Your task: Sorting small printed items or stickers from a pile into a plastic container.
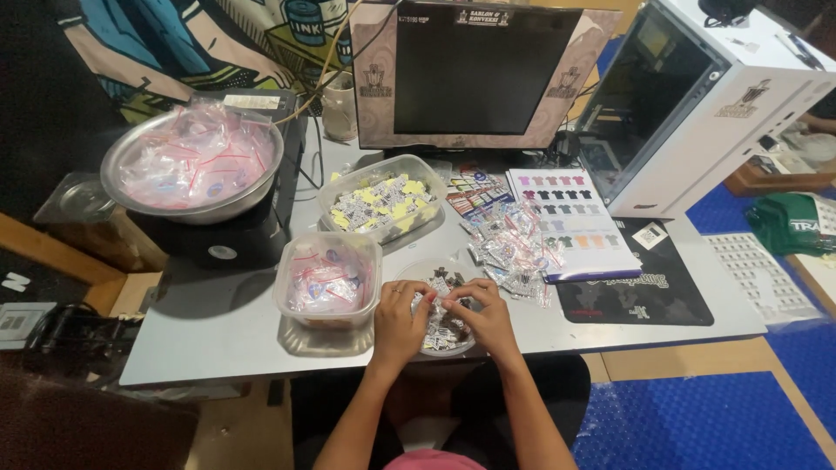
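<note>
Both my hands rest over a shallow clear dish (416, 271) at the table's front edge, heaped with small dark-and-white packets (441, 280). My left hand (399, 324) sits on the dish's left side with fingers bent onto the packets. My right hand (488, 317) is on the right side, its fingertips pinching among the same packets. The fingers meet over the middle of the pile, which hides what exactly each one grips.
Left of the dish stands a clear tub (327, 279) of small zip bags. A second tub (383, 203) holds yellow and white labels. Filled bags (512, 245) lie heaped to the right by a colour chart (575, 219). A metal bowl (193, 165), monitor (470, 71) and white case (697, 104) stand behind.
</note>
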